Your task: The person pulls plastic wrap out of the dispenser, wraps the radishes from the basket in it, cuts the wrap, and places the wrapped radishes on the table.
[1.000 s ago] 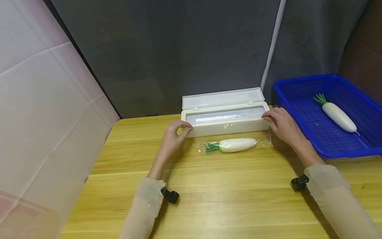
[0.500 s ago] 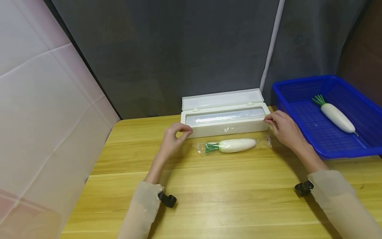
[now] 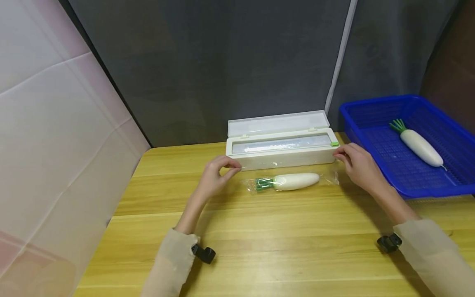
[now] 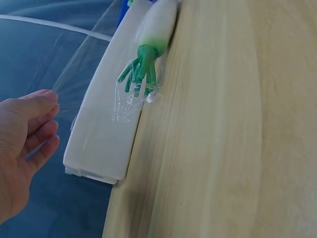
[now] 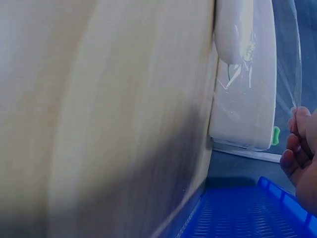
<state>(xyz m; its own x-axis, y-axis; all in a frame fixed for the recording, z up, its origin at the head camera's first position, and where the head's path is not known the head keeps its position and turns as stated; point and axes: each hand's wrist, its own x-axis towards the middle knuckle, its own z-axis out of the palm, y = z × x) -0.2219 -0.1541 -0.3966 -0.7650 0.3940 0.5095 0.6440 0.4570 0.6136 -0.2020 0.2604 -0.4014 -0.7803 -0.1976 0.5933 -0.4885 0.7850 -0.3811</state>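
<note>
My left hand (image 3: 218,175) and right hand (image 3: 358,167) each pinch one end of a sheet of clear cling film (image 5: 295,64). It stretches between them along the front of a white cling film dispenser (image 3: 285,158), whose lid (image 3: 278,124) stands raised at the back. A green slide cutter (image 3: 335,144) sits at the dispenser's right end, just above my right fingertips. Right in front of the dispenser lies a white radish (image 3: 297,181) with green stems (image 4: 143,67), wrapped in film with loose ends sticking out on both sides.
On the right stands a blue plastic basket (image 3: 375,165) holding another white radish (image 3: 423,147). A dark grey curtain (image 3: 208,74) hangs behind the wooden table (image 3: 282,247). At the left is a pale panel (image 3: 70,132).
Both hands have drawn slightly toward the person, pulling the film from the dispenser. The right hand has come down off the dispenser's corner, uncovering the green slide cutter. The wrapped radish stays put.
</note>
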